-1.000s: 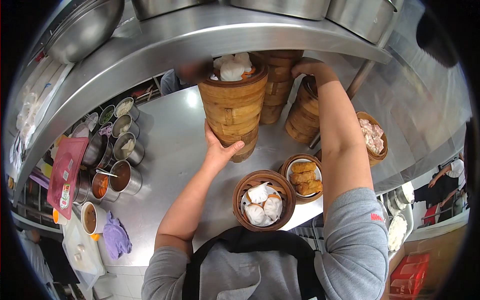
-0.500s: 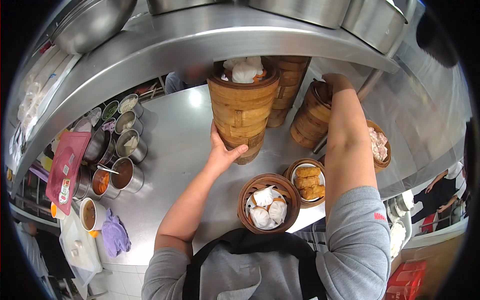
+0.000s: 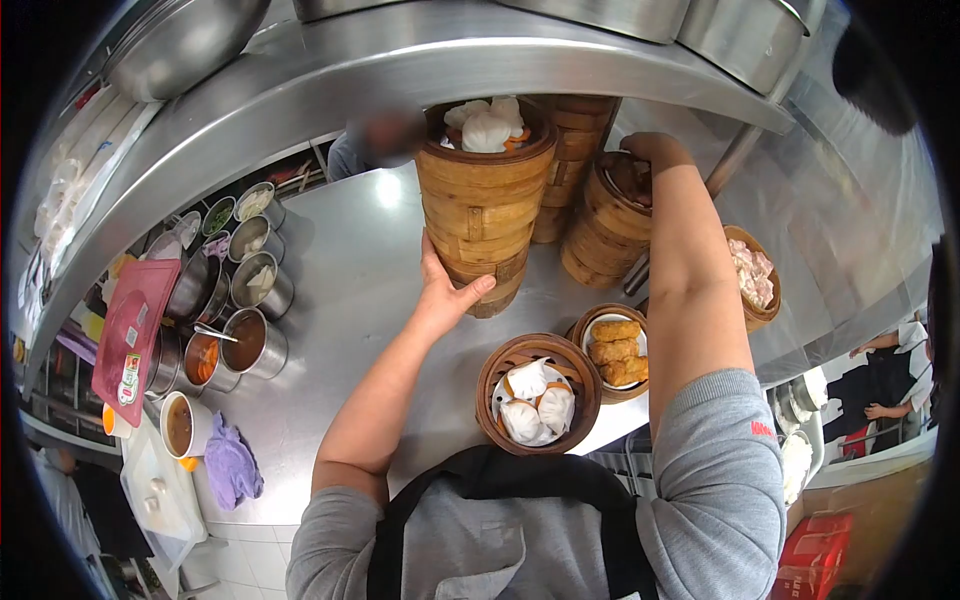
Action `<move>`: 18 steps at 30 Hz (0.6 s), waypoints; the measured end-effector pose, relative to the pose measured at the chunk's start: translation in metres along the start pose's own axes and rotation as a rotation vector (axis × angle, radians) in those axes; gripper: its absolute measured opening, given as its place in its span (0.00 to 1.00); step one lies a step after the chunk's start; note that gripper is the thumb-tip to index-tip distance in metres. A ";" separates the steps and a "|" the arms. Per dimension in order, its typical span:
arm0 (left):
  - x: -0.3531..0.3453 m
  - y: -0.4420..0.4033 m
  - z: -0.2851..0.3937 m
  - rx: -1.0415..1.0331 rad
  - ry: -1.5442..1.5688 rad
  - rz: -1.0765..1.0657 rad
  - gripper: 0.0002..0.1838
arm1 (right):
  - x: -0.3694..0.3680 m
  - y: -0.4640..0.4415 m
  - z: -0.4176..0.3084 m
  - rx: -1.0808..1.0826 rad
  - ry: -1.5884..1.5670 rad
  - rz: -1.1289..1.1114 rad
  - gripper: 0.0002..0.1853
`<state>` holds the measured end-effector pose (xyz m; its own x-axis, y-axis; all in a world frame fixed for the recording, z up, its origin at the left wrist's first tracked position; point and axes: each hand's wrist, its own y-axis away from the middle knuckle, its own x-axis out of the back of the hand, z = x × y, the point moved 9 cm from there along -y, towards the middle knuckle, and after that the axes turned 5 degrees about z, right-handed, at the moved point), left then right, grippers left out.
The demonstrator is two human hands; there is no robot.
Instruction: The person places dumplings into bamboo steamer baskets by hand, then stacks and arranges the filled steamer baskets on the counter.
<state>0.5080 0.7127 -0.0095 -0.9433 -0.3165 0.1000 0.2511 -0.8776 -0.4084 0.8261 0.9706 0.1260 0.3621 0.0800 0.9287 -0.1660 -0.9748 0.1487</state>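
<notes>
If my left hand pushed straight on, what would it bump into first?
The left hand would likely meet the tall steamer stack first; it looks pressed against its lower part.

Right hand (image 3: 655, 150), upper right of frame, has moved from beside the rear bamboo stack (image 3: 574, 160) to the shorter steamer stack (image 3: 605, 228), now edged nearer the dumpling-topped stack (image 3: 483, 205).
</notes>
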 end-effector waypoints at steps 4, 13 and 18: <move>0.001 -0.001 0.002 -0.009 -0.001 -0.004 0.69 | -0.003 0.037 -0.036 0.306 0.221 -0.089 0.24; 0.003 0.014 0.001 0.510 0.332 -0.042 0.63 | -0.020 0.105 -0.056 0.277 0.101 -0.263 0.33; 0.001 0.015 -0.005 0.535 0.435 0.014 0.63 | -0.041 0.093 -0.052 0.349 0.118 -0.293 0.33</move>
<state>0.5096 0.7015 -0.0200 -0.9125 -0.2542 -0.3205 0.2312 -0.9668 0.1085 0.7483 0.8876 0.1197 0.2376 0.3653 0.9001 0.2532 -0.9178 0.3057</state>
